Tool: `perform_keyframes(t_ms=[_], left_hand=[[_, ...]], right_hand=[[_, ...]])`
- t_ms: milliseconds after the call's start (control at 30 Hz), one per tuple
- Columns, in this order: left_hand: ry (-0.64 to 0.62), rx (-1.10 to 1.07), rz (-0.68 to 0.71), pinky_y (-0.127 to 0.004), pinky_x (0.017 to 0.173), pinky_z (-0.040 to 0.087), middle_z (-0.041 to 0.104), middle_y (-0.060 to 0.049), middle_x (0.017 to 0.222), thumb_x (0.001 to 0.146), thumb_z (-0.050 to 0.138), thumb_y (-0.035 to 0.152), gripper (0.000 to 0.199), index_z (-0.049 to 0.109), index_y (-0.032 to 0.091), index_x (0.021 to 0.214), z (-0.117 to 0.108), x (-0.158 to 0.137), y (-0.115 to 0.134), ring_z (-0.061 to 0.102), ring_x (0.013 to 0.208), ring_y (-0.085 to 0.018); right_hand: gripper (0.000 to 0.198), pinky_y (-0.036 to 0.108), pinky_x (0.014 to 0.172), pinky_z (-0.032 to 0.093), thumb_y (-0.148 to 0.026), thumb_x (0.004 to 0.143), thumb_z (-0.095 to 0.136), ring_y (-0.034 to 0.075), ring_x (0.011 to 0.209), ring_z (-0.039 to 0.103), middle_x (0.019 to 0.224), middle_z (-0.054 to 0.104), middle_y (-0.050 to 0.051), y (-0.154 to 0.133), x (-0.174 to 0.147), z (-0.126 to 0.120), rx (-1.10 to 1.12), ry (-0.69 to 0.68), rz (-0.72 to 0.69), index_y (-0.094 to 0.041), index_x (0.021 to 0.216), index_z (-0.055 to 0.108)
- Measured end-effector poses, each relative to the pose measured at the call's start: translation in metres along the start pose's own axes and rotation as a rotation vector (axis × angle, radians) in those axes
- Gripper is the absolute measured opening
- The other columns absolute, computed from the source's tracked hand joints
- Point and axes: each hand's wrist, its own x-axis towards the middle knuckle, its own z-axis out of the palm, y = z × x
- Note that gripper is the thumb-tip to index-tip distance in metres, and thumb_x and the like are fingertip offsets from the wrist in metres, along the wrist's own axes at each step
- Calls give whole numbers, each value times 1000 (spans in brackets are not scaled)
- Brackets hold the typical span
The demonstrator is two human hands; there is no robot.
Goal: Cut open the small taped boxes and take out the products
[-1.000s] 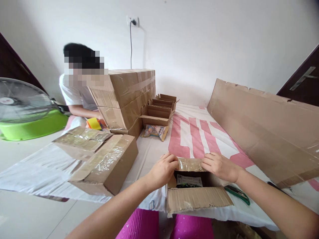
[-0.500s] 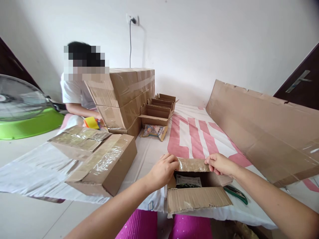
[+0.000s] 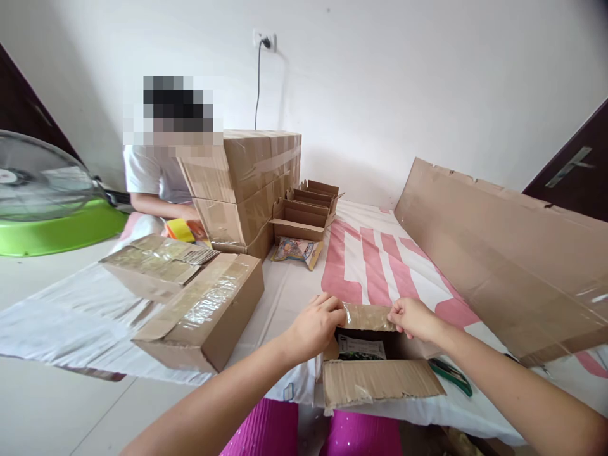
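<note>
At the near edge of the striped sheet (image 3: 361, 266), the left hand (image 3: 316, 326) and right hand (image 3: 414, 318) each pinched 1 end of the far flap (image 3: 368, 316) of the small open box (image 3: 380, 373), holding it up so the contents showed.

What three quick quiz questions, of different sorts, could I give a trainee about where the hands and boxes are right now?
1. True or false: both hands grip the far flap of the open box.
2. Which tool lies on the sheet right of that box: A) green cutter, B) hammer, C) tape roll?
3. Fill in: the near flap of the open box is folded ____ toward the person.

Key
1. True: the left hand and right hand pinch the flap's two ends.
2. A: the green cutter lies beside the box.
3. Outward; a printed packet shows inside.
</note>
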Motion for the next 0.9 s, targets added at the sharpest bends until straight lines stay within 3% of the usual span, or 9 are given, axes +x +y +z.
perform_keyframes(t_ms=[67,167,267,500,633,767,833,900], left_hand=[[-1,2,2,-33,84,44,66,-4,100,83,48,4,24,64,20,87,0,0,0,56,96,-20],[14,-34,61,-36,95,42,66,-4,119,87,47,8,26,64,22,101,3,1,-2,56,112,-22],[-22,-88,147,-39,107,37,60,-2,136,87,49,9,36,62,24,117,6,4,-6,50,128,-23],[-41,-164,139,-41,107,40,63,-4,132,83,53,8,35,67,23,111,9,11,-7,55,126,-23],[-36,-189,156,-40,107,41,63,-5,132,84,53,7,34,68,24,110,9,9,-7,56,125,-22],[-16,-205,190,-39,107,40,63,-5,132,86,53,9,33,67,24,112,12,10,-10,57,123,-20],[-20,-202,191,-39,107,40,63,-5,132,87,54,12,30,67,24,112,14,11,-12,57,124,-21],[-25,-198,196,-38,107,40,63,-5,132,88,55,14,28,68,24,111,15,12,-13,57,123,-21]], right_hand=[[15,25,51,33,-20,80,57,13,51,59,61,67,2,-2,2,2,-119,69,-37,-19,65,59],[10,28,59,32,-18,78,58,20,67,64,72,71,6,-7,-3,6,-278,172,-119,-19,68,61],[12,31,65,31,-17,82,51,21,69,64,73,71,7,-10,-15,11,-394,246,-199,-18,77,62],[16,32,66,29,-19,87,42,19,66,63,77,72,4,5,-34,23,-520,280,-398,-19,87,59],[13,31,63,30,-19,86,41,19,64,62,74,69,2,19,-35,23,-490,264,-519,-21,85,54],[9,30,62,35,-24,87,42,17,63,59,70,64,0,25,-35,16,-345,261,-528,-22,85,51],[11,30,63,39,-30,86,48,17,63,59,78,65,1,25,-34,11,-235,285,-471,-22,94,51],[28,31,65,43,-33,83,54,16,67,60,95,66,4,22,-32,8,-142,296,-442,-22,108,51]])
